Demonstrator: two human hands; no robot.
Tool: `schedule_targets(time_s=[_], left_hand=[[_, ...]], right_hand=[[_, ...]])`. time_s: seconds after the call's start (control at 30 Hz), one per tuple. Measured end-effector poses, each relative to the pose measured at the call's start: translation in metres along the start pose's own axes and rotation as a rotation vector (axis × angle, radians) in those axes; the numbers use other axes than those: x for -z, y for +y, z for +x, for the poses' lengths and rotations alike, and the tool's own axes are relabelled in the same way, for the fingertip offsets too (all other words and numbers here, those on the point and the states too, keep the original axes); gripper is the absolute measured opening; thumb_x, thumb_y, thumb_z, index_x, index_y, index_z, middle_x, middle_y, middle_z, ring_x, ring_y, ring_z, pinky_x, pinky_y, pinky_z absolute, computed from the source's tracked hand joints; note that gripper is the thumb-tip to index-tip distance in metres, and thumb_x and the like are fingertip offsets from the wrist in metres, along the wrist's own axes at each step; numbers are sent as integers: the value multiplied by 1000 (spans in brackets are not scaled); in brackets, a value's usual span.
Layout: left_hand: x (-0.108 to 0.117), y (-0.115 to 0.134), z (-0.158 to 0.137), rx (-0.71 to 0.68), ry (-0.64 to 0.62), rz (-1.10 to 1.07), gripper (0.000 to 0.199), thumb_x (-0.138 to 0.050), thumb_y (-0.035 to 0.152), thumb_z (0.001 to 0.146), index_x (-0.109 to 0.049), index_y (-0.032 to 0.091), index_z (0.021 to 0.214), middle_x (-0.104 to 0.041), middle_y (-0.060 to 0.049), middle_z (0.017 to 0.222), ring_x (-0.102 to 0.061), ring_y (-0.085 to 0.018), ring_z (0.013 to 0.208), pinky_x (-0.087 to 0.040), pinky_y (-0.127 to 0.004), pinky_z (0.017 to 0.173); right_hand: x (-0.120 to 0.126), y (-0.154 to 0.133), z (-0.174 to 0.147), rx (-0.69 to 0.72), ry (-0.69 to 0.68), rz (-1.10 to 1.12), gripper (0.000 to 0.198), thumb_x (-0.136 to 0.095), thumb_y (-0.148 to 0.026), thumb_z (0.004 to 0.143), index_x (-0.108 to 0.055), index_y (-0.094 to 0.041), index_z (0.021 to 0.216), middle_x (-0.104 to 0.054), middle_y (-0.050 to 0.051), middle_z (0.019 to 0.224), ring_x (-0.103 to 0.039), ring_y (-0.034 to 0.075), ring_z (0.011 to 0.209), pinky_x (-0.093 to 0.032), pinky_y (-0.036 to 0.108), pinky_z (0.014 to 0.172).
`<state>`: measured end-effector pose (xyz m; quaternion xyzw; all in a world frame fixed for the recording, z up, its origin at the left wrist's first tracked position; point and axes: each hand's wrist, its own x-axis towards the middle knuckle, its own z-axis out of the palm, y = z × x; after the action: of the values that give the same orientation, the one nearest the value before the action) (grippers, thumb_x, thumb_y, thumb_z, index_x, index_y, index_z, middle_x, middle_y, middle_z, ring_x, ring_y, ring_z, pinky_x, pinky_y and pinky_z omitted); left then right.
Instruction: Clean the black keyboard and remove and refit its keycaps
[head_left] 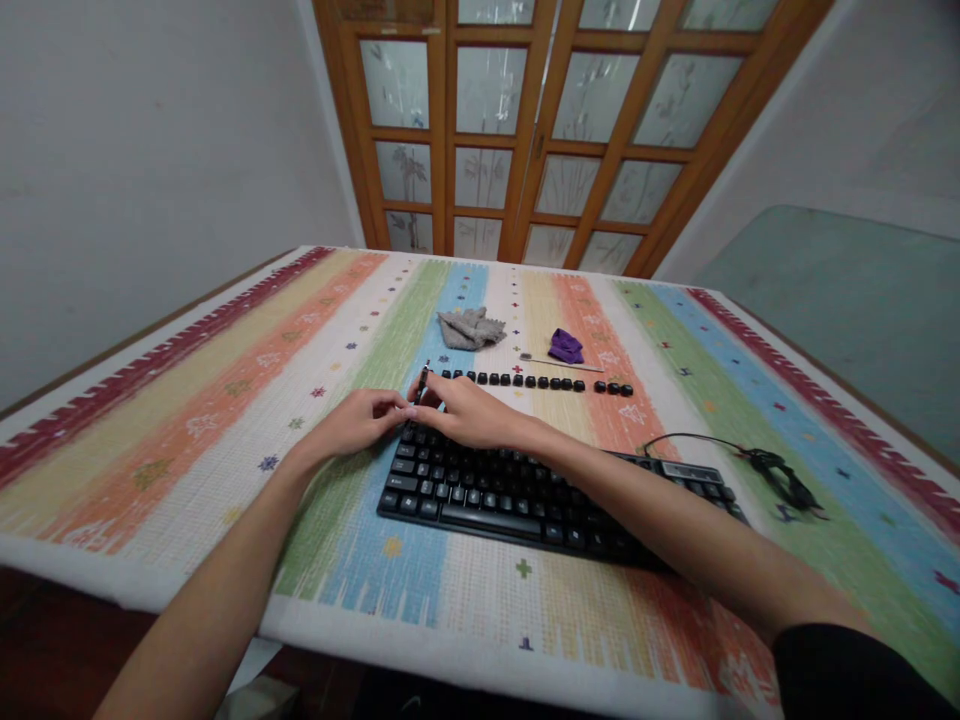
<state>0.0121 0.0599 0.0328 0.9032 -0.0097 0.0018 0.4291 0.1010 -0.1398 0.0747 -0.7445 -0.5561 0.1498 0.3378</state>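
A black keyboard (491, 522) lies on the striped tablecloth. At its upper left corner, my right hand (469, 412) grips a slim dark tool with a shiny upper end (422, 382), held nearly upright; its exact kind is unclear. My left hand (358, 420) is beside it, fingers closed in a pinch, the tips meeting the right hand's fingertips near the tool's lower end. What the left fingers hold, if anything, is too small to make out. Loose black keycaps (530, 381) stand in a row behind the keyboard. My right hand and forearm hide part of the keys.
Beyond the keycaps are a crumpled grey cloth (471, 328), a purple cloth (565, 346) and a thin stick-like brush (562, 363). The keyboard's bundled cable (784, 478) lies to the right. The striped tablecloth (202, 470) covers the table; panelled glass doors (491, 90) stand behind.
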Motion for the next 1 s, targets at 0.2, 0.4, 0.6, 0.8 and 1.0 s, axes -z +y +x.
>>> schedule_targets(time_s=[0.2,0.4,0.6,0.8,1.0], left_hand=[[4,0,-4,83,-116,-79,35,-60,49,83,-68,16,91,-59,2,57,-54,-13,49,-43,-23,49],[7,4,-6,130,-195,-166,29,-62,45,81,-63,18,92,-67,-1,65,-59,-14,50,-43,-23,48],[10,3,-5,174,-260,-273,28,-64,41,79,-61,18,94,-68,-1,68,-62,-14,54,-45,-23,49],[11,-1,-6,149,-251,-317,27,-67,37,76,-63,19,96,-69,0,69,-65,-15,56,-47,-23,51],[11,0,-8,95,-269,-328,30,-70,28,70,-63,20,97,-69,1,71,-65,-14,58,-53,-25,59]], right_hand=[[0,8,-2,-16,15,102,12,-60,-24,96,-60,-17,105,-75,7,93,-70,20,87,-50,32,79],[-10,12,-3,-16,53,195,13,-62,-25,95,-60,-17,104,-73,3,86,-70,18,83,-49,30,76],[-14,5,-4,-6,52,134,14,-63,-24,94,-60,-16,106,-75,6,89,-70,19,83,-48,29,74],[-14,3,-8,-20,78,114,13,-61,-21,95,-60,-17,108,-75,5,88,-70,18,82,-48,29,73],[-19,6,-7,-56,138,192,10,-63,-23,94,-61,-18,103,-72,1,77,-69,17,78,-47,28,72]])
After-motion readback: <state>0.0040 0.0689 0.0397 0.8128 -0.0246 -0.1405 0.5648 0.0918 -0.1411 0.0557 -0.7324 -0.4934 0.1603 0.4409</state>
